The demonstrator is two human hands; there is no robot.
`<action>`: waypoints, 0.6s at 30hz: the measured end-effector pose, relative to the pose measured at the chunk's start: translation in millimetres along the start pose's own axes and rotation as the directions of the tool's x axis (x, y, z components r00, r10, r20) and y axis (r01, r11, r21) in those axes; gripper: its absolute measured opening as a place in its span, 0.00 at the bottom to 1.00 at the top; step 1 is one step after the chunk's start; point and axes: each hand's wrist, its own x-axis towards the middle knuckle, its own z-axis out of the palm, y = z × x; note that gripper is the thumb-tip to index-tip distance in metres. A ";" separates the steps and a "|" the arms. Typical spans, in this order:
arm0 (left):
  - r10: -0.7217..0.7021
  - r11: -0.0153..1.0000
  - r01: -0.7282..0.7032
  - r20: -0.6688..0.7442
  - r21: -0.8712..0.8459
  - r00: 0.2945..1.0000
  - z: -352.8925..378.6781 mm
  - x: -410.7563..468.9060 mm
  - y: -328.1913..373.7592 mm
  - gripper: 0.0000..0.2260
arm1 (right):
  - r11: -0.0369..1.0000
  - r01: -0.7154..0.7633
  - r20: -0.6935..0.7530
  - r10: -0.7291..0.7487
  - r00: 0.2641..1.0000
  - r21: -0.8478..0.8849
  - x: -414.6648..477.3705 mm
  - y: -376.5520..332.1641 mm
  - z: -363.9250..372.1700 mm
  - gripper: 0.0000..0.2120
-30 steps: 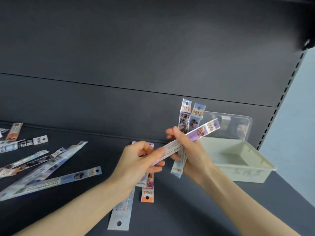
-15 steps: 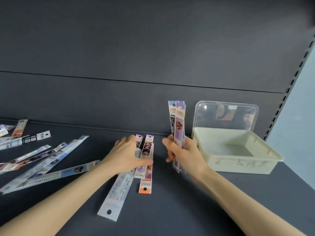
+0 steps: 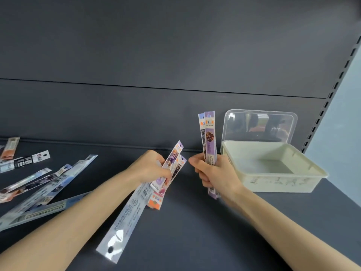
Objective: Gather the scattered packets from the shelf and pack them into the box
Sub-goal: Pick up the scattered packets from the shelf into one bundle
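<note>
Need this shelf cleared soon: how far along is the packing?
Nothing packed yet: the box looks empty, its lid standing behind. The right hand holds an upright bundle; the left hand grips several more packets. Many loose packets lie on the shelf at left.

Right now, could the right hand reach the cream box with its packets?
Probably yes: the right hand grips its packets just beside the box, whose lid stands propped behind; the top is open and nothing lies between.

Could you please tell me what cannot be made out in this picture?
Head view: count of packets in the right hand; they overlap, and the hand covers them.
Head view: the box's near floor, hidden by its front wall.
Head view: leftmost loose packets, cut off by the frame edge.
</note>
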 end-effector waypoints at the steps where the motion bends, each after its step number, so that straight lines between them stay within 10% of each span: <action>1: 0.016 1.000 -0.016 0.001 -0.010 1.000 -0.4 -1.7 0.1 0.04 | 1.000 -0.001 -0.004 0.001 1.000 -0.001 0.6 0.1 0.1 0.10; 9: 0.194 0.785 -0.199 -0.072 -0.587 0.978 0.3 -22.8 11.8 0.07 | 0.999 0.003 0.023 -0.004 1.000 0.036 -2.6 0.0 -3.6 0.09; 18: 0.267 0.746 -0.258 -0.079 -0.615 0.961 11.0 -28.6 15.3 0.10 | 0.977 0.034 -0.002 -0.034 0.999 0.209 -9.9 -8.5 0.5 0.09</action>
